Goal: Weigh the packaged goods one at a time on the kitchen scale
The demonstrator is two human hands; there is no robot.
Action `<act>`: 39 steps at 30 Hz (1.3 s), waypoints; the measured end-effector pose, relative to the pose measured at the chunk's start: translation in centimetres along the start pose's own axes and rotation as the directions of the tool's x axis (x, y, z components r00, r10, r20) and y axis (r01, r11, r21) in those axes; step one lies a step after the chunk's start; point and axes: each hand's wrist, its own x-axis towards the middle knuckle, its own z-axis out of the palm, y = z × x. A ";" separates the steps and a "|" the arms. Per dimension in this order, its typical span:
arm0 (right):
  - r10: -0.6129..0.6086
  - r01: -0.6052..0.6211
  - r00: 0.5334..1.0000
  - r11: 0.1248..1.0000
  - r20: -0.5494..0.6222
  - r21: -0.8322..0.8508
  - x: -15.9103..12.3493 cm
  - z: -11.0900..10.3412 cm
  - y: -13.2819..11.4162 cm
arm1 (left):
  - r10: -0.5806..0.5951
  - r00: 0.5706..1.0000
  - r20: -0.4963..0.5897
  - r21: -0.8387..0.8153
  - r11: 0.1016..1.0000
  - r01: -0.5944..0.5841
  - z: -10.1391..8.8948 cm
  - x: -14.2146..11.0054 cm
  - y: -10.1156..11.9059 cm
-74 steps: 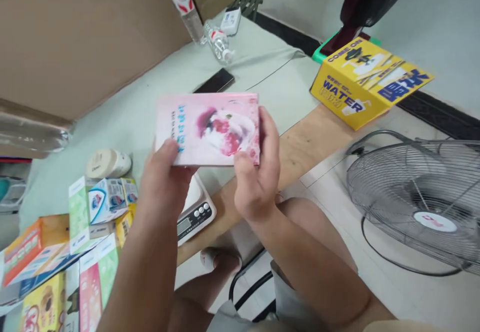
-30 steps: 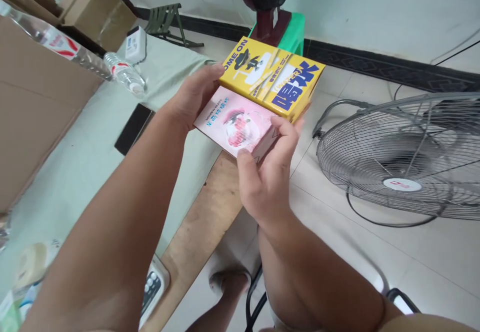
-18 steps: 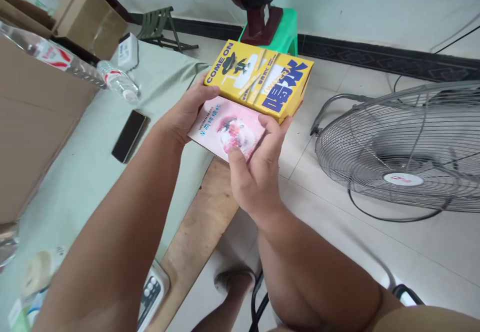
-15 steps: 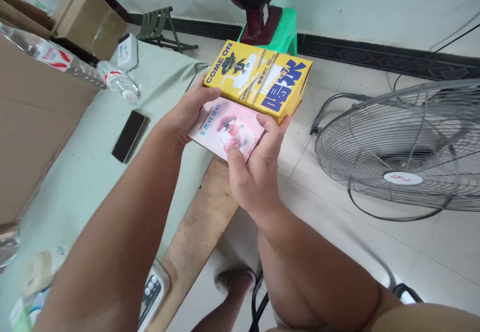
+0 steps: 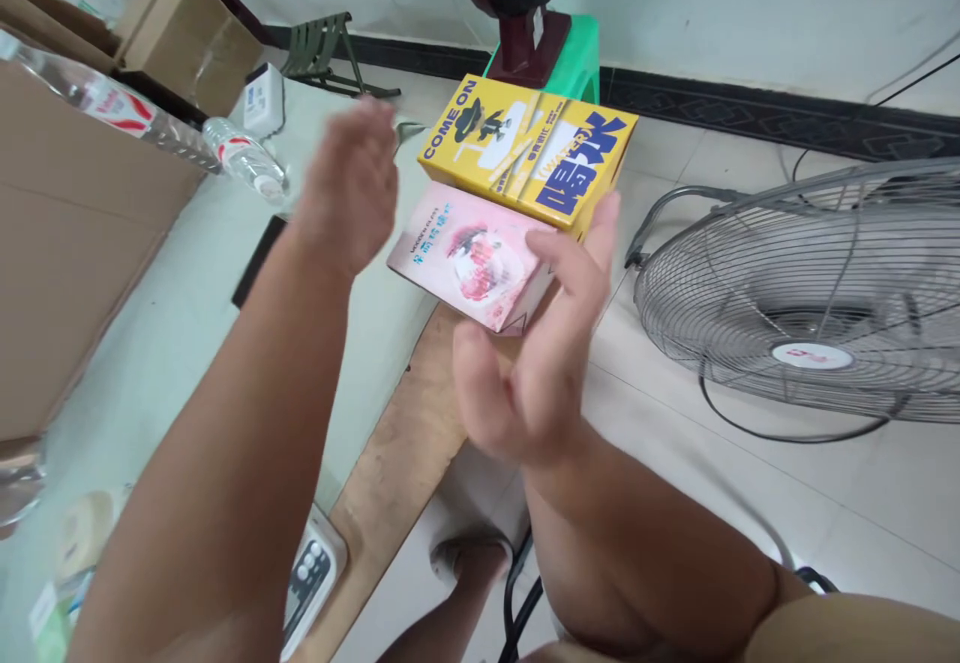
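pale wall (image 5: 735,23), black skirting (image 5: 690,103), white tiled floor (image 5: 862,513)

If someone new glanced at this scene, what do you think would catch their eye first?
Probably the bright yellow box lettered "COME ON", just above the middle of the view, with the pink box along its near side. The open hands frame the pair: the left hand, blurred, to their left, and the right hand by their right ends. Next might come the large round fan at the right.

A fan (image 5: 813,355) and folding stool (image 5: 319,48) suggest a home.
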 end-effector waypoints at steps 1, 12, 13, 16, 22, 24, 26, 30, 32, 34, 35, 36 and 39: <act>-0.102 0.099 0.995 0.988 0.019 0.118 -0.5 -0.3 -0.7 | 0.045 0.998 -0.036 -0.051 0.998 -0.046 -1.1 -0.5 0.8; -0.568 0.141 0.698 0.707 0.436 0.693 -5.4 1.6 -4.7 | 0.421 0.836 -0.352 0.040 0.899 -0.436 -14.9 -23.3 2.2; -0.567 0.128 0.672 0.722 0.476 0.680 -5.6 1.3 -5.0 | 0.402 0.831 -0.385 0.086 0.912 -0.401 -15.7 -26.8 1.7; -0.559 0.106 0.595 0.767 0.577 0.633 -7.0 0.7 -5.8 | 0.365 0.794 -0.486 0.192 0.931 -0.310 -17.2 -37.1 -0.3; -0.665 0.356 0.443 0.746 0.601 0.563 -13.0 1.1 -8.9 | 0.338 0.552 -0.762 0.256 0.941 -0.223 -19.9 -50.0 -3.4; -0.697 0.432 0.368 0.714 0.616 0.551 -15.3 1.7 -10.7 | 0.355 0.427 -0.832 0.274 0.931 -0.241 -21.6 -52.3 -3.5; -0.720 0.479 0.274 0.677 0.638 0.559 -17.5 2.4 -12.8 | 0.382 0.257 -0.887 0.308 0.907 -0.287 -23.8 -54.5 -3.8; -0.729 0.514 0.071 0.611 0.680 0.602 -21.4 4.5 -17.7 | 0.313 0.021 -0.949 0.292 0.905 -0.311 -28.8 -59.6 -7.1; -0.749 0.512 -0.016 0.563 0.662 0.649 -23.6 6.2 -20.4 | 0.168 -0.019 -0.986 0.167 0.956 -0.241 -31.0 -62.1 -9.9; -0.783 0.489 -0.125 0.486 0.610 0.724 -26.4 8.4 -23.1 | 0.001 -0.094 -0.996 0.016 0.987 -0.161 -32.6 -64.1 -12.8; -0.793 0.471 -0.188 0.445 0.580 0.762 -28.0 9.5 -24.4 | -0.078 -0.139 -0.987 -0.064 0.993 -0.104 -33.1 -64.9 -14.1; -0.790 0.456 -0.251 0.413 0.559 0.789 -29.8 10.7 -25.5 | -0.137 -0.181 -0.974 -0.132 0.991 -0.038 -33.5 -65.6 -15.2; -0.709 0.463 -0.425 0.364 0.563 0.808 -35.4 13.5 -28.1 | -0.232 -0.196 -0.953 -0.268 0.945 0.186 -34.2 -67.1 -17.5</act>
